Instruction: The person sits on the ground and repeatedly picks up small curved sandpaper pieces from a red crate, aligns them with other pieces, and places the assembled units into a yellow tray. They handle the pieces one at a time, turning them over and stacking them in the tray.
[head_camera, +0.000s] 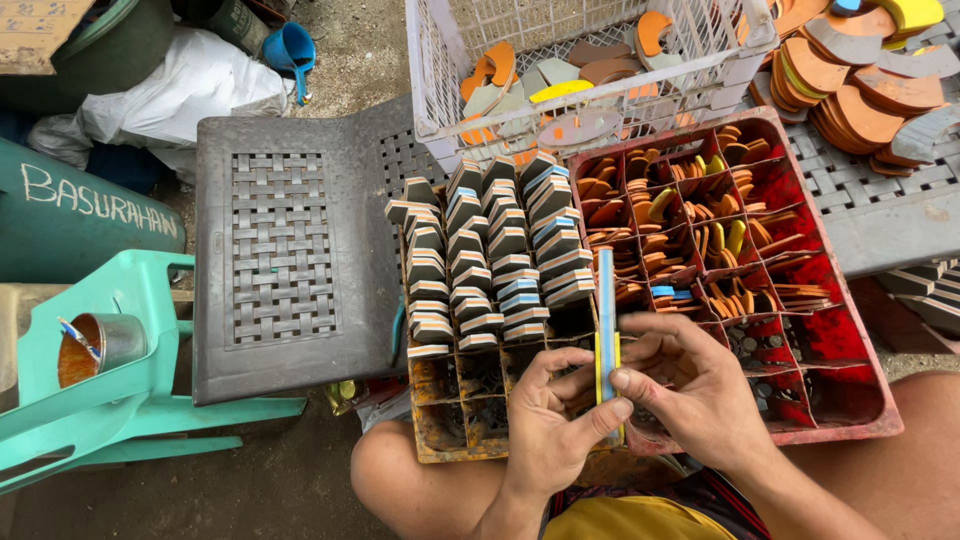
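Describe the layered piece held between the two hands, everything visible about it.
The layered piece is a long, thin slab seen edge-on, with blue, grey and yellow layers that look like foam or rubber. It stands upright over the red crate. The left hand and right hand pinch its lower end from both sides.

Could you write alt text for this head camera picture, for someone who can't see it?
Two bare hands, left hand and right hand, press together a thin blue-and-yellow layered foam strip above a yellow divided crate of grey stacked foam pieces, beside a red divided crate of orange cutouts.
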